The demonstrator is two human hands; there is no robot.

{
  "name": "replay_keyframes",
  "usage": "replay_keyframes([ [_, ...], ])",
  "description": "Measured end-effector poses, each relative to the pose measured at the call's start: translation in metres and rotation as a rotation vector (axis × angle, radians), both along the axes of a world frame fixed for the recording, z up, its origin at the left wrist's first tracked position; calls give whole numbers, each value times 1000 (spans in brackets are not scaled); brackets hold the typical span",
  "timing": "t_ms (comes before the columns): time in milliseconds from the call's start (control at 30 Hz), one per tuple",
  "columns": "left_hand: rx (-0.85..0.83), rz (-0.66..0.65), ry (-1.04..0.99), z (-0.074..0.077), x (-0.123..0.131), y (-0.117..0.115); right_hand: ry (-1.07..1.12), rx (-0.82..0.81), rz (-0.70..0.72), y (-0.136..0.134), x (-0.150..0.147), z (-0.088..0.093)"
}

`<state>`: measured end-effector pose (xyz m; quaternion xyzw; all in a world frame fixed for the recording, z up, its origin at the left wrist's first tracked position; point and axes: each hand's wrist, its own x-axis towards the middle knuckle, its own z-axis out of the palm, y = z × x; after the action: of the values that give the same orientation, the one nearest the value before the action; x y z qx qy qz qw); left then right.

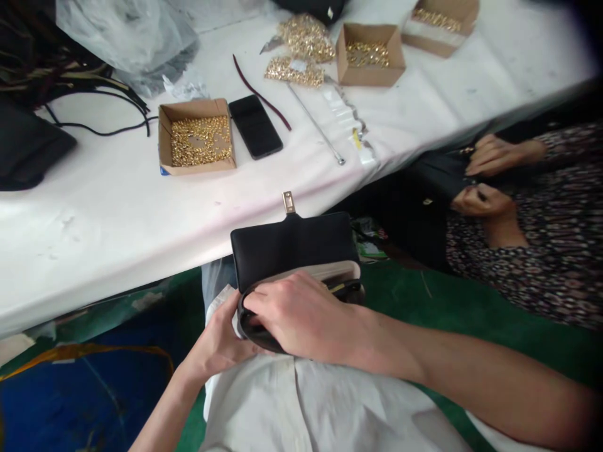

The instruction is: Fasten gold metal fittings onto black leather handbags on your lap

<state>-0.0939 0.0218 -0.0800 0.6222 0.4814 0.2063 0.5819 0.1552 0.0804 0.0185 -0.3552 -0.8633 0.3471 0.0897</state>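
Observation:
A small black handbag (pixel 292 246) rests on my lap, its flap lifted toward the table. A gold metal clasp plate (pixel 288 202) sticks out from the flap's edge, and a pale lining (pixel 346 271) shows inside. My left hand (pixel 223 339) grips the bag's left end, thumb near the rim and fingers underneath. Over the opening lies my right hand (pixel 296 314), its fingers curled down into the bag's left side. The fingertips are hidden, so whatever they touch inside cannot be seen. A black strap with a gold piece (pixel 346 287) lies by my right wrist.
On the white-covered table (pixel 117 220) stand a cardboard box of gold fittings (pixel 200 141), a black phone (pixel 255 127), a metal rod (pixel 315 122) and bagged gold parts (pixel 306 39). Another box (pixel 370 54) stands farther back. At right, a co-worker's hands (pixel 490 182) handle black material.

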Motion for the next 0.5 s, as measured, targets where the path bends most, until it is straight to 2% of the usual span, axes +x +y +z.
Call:
replay_keyframes([
  [267, 106, -51, 135, -8, 1, 2, -11, 121, -82, -8, -4, -4],
  [367, 134, -67, 150, -11, 3, 2, -13, 80, -135, -10, -5, -2],
  [500, 175, 11, 168, -12, 5, 0, 12, 18, -217, -13, -7, -2],
])
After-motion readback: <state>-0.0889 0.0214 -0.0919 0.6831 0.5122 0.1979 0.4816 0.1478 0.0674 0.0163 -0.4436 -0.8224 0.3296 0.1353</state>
